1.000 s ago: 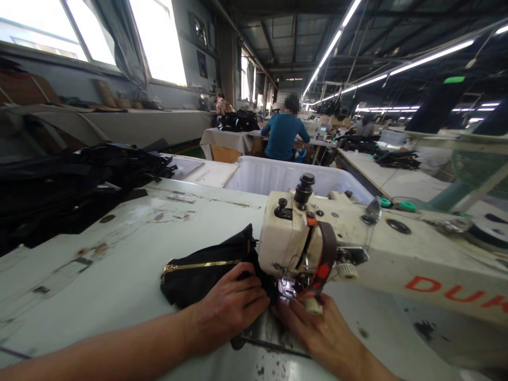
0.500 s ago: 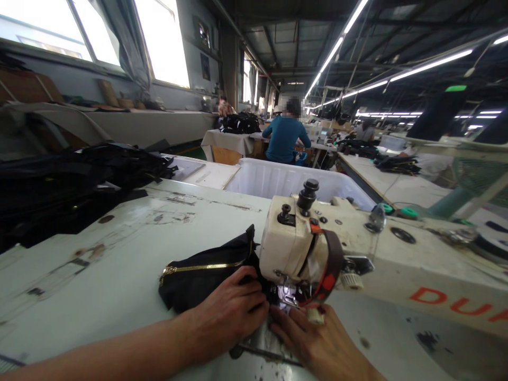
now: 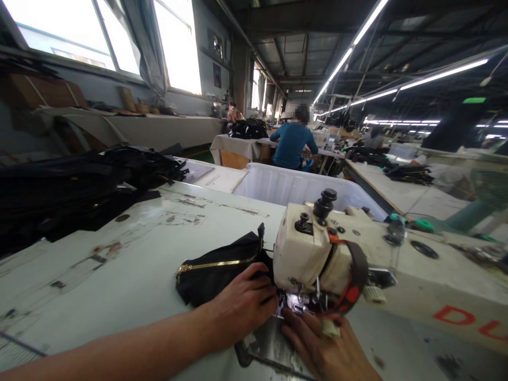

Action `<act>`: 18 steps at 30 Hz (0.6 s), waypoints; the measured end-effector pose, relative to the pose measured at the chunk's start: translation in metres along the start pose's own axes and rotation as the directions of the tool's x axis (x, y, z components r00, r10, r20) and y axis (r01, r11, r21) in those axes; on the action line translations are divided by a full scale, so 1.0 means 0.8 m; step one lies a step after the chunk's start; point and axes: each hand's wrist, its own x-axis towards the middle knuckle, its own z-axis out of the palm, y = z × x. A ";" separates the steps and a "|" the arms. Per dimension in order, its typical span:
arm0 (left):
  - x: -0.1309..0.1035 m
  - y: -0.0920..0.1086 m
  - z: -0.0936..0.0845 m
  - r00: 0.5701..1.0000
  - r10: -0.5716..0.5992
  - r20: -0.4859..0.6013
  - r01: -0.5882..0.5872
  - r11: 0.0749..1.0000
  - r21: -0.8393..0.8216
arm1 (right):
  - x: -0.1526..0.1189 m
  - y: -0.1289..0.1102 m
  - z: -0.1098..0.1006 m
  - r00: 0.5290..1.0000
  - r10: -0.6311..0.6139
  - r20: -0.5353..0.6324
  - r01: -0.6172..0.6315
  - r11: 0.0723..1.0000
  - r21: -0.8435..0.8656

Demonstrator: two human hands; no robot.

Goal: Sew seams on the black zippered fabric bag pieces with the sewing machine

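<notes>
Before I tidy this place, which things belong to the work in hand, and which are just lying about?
In the work:
black zippered pouch, left hand on it
sewing machine, right hand by its presser foot

Apparently lying about:
dark fabric pile
white plastic bin
brown box

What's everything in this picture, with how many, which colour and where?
Zipped fabric piece: one, black with gold zip, left of the machine head
Sewing machine: one, cream, right of centre
Strap: one, dark and red, on the machine
Worktable: one, pale, foreground
Fabric pile: one, black, left
Bin: one, whitish, beyond the worktable
Co-worker: one nearest, blue top, beyond the bin; others too small to count
Windows: several, bright white, upper left
Ceiling lights: several, white, upper right
Left hand: one, bare, on the fabric
Right hand: one, bare, below the machine head
</notes>
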 end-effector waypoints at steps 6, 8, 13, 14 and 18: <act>0.001 0.001 -0.005 1.000 -0.016 -0.001 0.016 1.000 -0.010 | 0.004 -0.001 0.005 0.995 0.077 -0.067 -0.075 0.997 0.021; 0.001 0.001 -0.003 1.000 -0.012 0.004 0.012 1.000 -0.009 | 0.005 -0.001 0.005 0.996 0.065 -0.064 -0.064 0.998 0.006; -0.002 0.005 -0.003 1.000 -0.002 0.007 0.002 1.000 0.018 | 0.003 -0.002 0.002 0.994 0.059 -0.091 -0.062 0.998 -0.021; -0.003 0.005 -0.008 1.000 0.003 -0.010 -0.003 1.000 0.023 | 0.003 -0.002 0.001 0.994 0.062 -0.094 -0.065 0.998 -0.026; -0.014 -0.005 -0.045 0.995 -0.099 -0.017 0.100 0.995 0.008 | 0.009 -0.004 -0.001 0.996 0.046 -0.074 -0.049 0.998 -0.037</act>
